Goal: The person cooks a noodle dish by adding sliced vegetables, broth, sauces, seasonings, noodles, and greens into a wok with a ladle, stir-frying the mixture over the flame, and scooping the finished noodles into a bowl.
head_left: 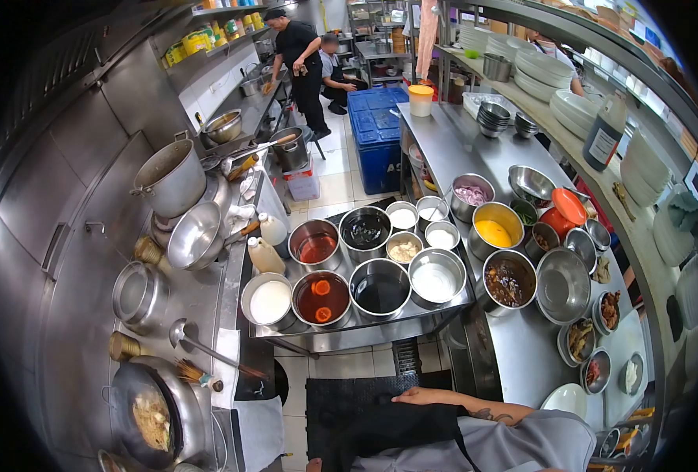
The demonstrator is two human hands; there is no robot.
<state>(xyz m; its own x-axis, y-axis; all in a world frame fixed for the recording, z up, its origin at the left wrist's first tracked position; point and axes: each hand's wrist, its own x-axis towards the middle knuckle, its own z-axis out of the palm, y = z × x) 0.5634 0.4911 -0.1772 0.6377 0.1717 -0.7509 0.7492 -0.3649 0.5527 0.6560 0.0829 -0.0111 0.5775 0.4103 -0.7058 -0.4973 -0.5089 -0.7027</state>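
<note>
My right hand [418, 396] rests at the side of my black apron [400, 429], with nothing visible in it. Its fingers point left and look stretched out, partly merging with the dark cloth. Only a small bit of my left hand [314, 466] shows at the bottom edge, and its fingers are cut off. Left of my body, a black wok [113, 417] on a round metal burner holds pale food [152, 422], apparently noodles. Beside it lie a long-handled ladle [207, 346] and a bundle of thin sticks [195, 372]. A white cloth [260, 433] hangs near the counter edge.
A steel table [349, 340] holds several pots of dark, red and white liquids. On the right counter [514, 362] stand pots, bowls and ingredients, below a shelf of white plates [542, 69]. A blue bin [378, 141] and two people [298, 63] are at the back.
</note>
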